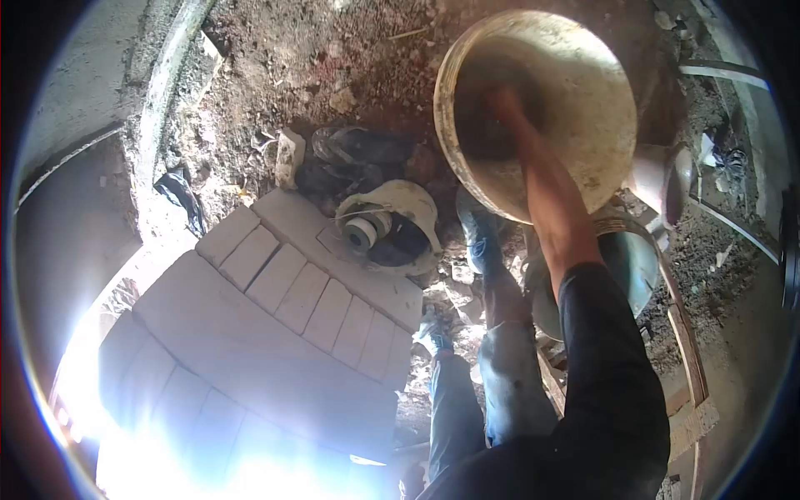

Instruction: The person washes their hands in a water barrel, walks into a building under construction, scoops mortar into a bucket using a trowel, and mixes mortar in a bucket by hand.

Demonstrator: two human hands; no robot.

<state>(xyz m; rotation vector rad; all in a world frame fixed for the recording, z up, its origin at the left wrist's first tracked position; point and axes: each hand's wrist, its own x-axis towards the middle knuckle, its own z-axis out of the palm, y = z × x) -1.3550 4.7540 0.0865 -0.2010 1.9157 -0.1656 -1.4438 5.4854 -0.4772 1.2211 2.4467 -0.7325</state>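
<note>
My right arm reaches down into a large, pale, dirt-stained bucket (596, 125) at the upper right. My right hand (505, 107) is inside it, near the dark bottom. Shadow and blur hide the fingers, so I cannot make out whether they hold anything. The bucket's mouth faces me, and its wall is crusted with dried material. My left hand is out of the picture.
A stack of pale blocks (287, 287) stands at left, with an upturned whitish hard hat (417, 202) holding rolls on its edge. Another bucket (637, 267) sits below my arm. Wooden strips (687, 354) lean at right. Rubble and dirt (275, 58) cover the ground.
</note>
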